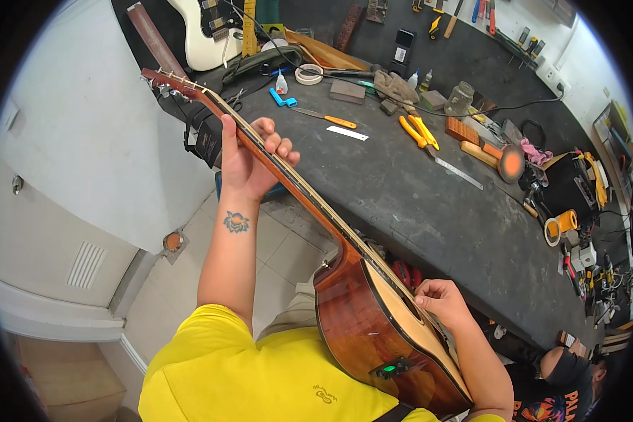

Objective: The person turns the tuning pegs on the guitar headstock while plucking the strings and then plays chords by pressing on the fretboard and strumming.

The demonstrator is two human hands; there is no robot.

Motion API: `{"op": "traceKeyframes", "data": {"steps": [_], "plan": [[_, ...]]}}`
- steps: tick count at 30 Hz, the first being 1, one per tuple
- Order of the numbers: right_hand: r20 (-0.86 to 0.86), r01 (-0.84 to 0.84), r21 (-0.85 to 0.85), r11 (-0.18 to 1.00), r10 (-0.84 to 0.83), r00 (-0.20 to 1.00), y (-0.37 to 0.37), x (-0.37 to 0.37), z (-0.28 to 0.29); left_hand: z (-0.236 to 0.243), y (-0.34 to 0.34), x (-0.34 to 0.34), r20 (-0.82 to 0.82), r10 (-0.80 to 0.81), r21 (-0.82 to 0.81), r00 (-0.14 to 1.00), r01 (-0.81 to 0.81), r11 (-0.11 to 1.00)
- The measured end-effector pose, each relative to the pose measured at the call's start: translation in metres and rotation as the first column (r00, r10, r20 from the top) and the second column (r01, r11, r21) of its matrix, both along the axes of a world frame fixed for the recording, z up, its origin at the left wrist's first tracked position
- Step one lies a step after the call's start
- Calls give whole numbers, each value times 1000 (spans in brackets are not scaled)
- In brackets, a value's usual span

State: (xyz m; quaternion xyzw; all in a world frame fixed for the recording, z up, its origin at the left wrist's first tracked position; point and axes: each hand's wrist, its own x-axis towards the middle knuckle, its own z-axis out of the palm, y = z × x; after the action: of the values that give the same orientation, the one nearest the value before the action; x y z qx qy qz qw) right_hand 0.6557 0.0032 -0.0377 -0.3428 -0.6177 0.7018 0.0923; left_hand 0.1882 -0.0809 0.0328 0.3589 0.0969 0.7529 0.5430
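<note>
An acoustic guitar (381, 336) with a glossy reddish body and pale top lies across my torso, its neck running up-left to the headstock (163, 81). My left hand (255, 156) is wrapped round the neck from behind, thumb along the near edge and fingertips over the fretboard. Near the soundhole, my right hand (439, 302) has its fingers curled and pinched at the strings; what is between them, if anything, is hidden.
A dark workbench (443, 225) holds yellow-handled pliers (418, 133), a knife (337, 121), steel rulers and assorted tools. A white electric guitar (200, 53) stands at the back. A door (56, 232) is at left. Another person (552, 387) is at bottom right.
</note>
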Motion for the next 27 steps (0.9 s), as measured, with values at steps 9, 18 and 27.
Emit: {"op": "traceKeyframes", "data": {"steps": [9, 18, 27], "plan": [[8, 21, -22, 1000, -20, 1000, 0, -3, -1, -6, 6, -2, 54, -9, 113, 998, 3, 994], [69, 19, 8, 1000, -19, 997, 1, -5, -4, 8, 9, -5, 242, 177, -19, 954, -177, 984], [-35, -8, -27, 1000, 7, 999, 0, -5, 0, -1, 0, 6, 41, 121, -37, 992, -120, 992]]}}
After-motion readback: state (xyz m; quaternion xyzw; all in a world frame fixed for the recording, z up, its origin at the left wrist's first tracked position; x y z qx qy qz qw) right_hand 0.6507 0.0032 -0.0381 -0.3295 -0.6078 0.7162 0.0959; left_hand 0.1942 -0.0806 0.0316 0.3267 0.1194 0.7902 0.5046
